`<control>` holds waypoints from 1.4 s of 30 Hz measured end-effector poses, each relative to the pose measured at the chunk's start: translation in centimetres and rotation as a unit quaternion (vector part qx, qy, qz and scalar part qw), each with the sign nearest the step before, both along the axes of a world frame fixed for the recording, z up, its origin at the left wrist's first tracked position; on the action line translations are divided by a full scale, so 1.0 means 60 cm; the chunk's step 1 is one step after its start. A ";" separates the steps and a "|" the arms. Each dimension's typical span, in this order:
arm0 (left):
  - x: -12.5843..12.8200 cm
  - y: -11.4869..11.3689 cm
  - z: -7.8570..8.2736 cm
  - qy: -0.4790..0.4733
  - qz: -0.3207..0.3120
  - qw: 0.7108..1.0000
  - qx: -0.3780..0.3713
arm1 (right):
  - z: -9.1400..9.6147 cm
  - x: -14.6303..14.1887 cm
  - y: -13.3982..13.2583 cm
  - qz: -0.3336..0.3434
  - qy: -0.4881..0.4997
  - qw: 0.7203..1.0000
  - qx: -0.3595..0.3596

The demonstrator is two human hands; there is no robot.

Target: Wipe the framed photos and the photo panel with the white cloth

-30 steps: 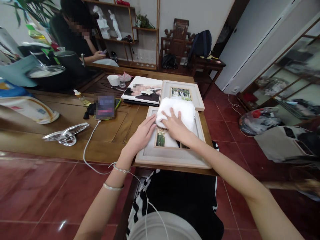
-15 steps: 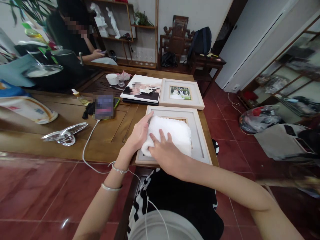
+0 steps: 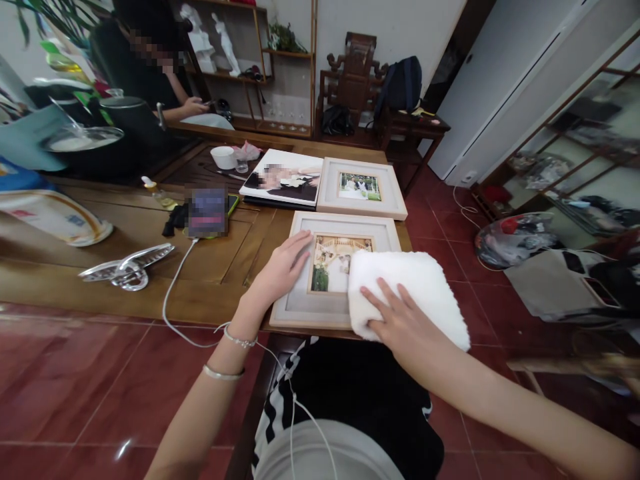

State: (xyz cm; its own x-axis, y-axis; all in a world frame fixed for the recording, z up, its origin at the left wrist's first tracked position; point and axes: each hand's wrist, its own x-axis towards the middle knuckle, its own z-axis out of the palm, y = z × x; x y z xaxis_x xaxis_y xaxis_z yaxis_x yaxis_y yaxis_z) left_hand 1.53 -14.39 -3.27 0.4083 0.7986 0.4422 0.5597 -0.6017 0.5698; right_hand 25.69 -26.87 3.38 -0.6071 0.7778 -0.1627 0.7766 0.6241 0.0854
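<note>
A photo frame (image 3: 333, 316) with a pale wood rim lies flat at the table's near right corner. My left hand (image 3: 281, 265) rests on its left side, fingers stretched out, holding nothing. With spread fingers, my right hand (image 3: 400, 313) holds a fluffy white cloth (image 3: 425, 277) from above. That cloth covers the frame's right part and hangs past its right edge. Part of the framed picture (image 3: 327, 263) shows between my hands. Just beyond lie a second framed photo (image 3: 361, 187) and a white-bordered photo panel (image 3: 285, 175).
On the wooden table (image 3: 240, 273) are a phone (image 3: 207, 213) with a white cable, a shiny metal clamp-like object (image 3: 127, 265), a small dropper bottle (image 3: 159, 192) and a white cup (image 3: 223, 157). A seated person (image 3: 150, 87) is at the far left. A bin (image 3: 507, 240) stands at right.
My right hand has moved right with the white cloth, uncovering much of the framed picture. My left hand stays at the frame's left side, now lying flatter.
</note>
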 end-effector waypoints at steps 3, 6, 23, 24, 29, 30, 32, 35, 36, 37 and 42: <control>0.001 -0.001 0.001 0.003 -0.010 1.000 -0.014 | 0.002 0.041 0.002 0.008 0.017 1.000 0.011; 0.003 -0.003 0.003 0.006 -0.017 1.000 -0.020 | 0.011 0.072 0.022 0.017 0.038 0.999 0.004; 0.002 0.001 0.000 0.005 -0.013 1.000 -0.012 | -0.005 -0.040 0.261 -0.018 0.092 0.981 0.172; 0.002 0.001 0.001 0.008 -0.015 1.000 -0.011 | -0.015 -0.060 0.264 0.020 0.087 0.985 0.148; 0.002 0.000 0.010 0.037 -0.007 0.999 -0.019 | -0.039 -0.101 0.270 0.125 0.087 0.984 0.090; 0.002 0.000 0.010 0.034 -0.011 0.999 -0.018 | -0.038 -0.098 0.269 0.124 0.087 0.984 0.089; 0.003 0.000 0.009 0.022 -0.025 0.999 -0.015 | -0.034 -0.086 0.265 0.113 0.081 0.986 0.088; 0.004 0.002 0.004 -0.001 -0.027 1.000 -0.012 | -0.027 -0.059 0.254 0.086 0.059 0.991 0.087; 0.004 0.002 0.002 -0.005 -0.023 1.000 -0.011 | -0.025 -0.048 0.249 0.074 0.051 0.992 0.087; 0.004 0.002 0.001 -0.006 -0.020 1.000 -0.012 | -0.023 -0.036 0.245 0.061 0.045 0.993 0.087; 0.003 0.001 0.000 0.002 -0.017 1.000 -0.018 | -0.002 0.033 0.224 -0.018 0.014 0.995 0.093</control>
